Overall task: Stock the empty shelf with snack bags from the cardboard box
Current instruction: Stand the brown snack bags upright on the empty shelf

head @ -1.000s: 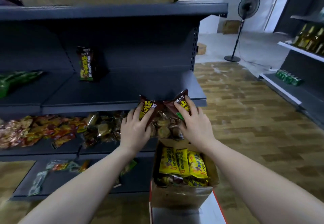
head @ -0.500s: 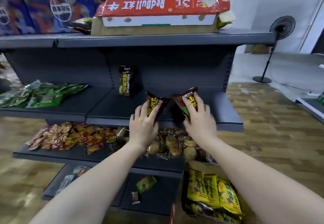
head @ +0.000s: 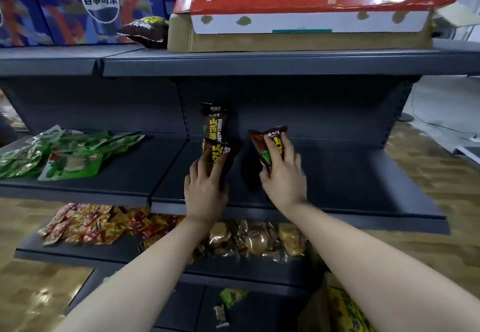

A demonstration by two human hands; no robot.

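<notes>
**Stocking barely begun: one bag placed, two in hand**

At 5 o'clock we note the cardboard box (head: 337, 311), yellow packs remaining inside. Centre frame, over the grey shelf (head: 350, 183), our left hand (head: 205, 188) grips a brown snack bag (head: 220, 153); at 1 o'clock our right hand (head: 283, 175) grips a second bag (head: 267, 142). Behind them at 12 o'clock, one standing bag (head: 214, 121) leans on the back panel. We judge most stocking outstanding.

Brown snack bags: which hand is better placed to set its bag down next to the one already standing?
Left, probably. The left hand holds its bag right in front of the standing bag; the right hand holds its bag farther along the shelf.
</notes>
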